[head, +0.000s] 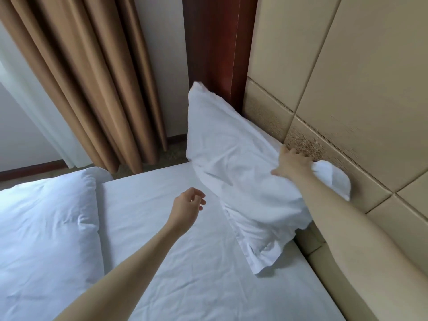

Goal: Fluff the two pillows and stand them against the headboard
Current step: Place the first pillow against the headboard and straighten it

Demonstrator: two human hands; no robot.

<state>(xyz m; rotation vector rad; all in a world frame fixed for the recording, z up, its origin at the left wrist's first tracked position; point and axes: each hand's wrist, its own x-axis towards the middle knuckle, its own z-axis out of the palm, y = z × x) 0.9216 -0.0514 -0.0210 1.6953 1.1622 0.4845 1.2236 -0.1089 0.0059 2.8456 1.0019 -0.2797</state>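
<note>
A white pillow [231,158] leans against the beige padded headboard [335,89], one corner pointing up by the dark wooden post. My right hand [293,164] grips the pillow's upper edge next to the headboard, bunching the cover. Above the white sheet [185,262] hovers my left hand [188,206], a little left of the pillow, fingers loosely curled and holding nothing. A second white pillow [46,228] lies flat on the bed at the left.
Brown curtains [92,77] and a white sheer hang beyond the bed's far side. A dark red wooden post [215,42] stands beside the headboard. A strip of carpet [171,154] shows between bed and curtains.
</note>
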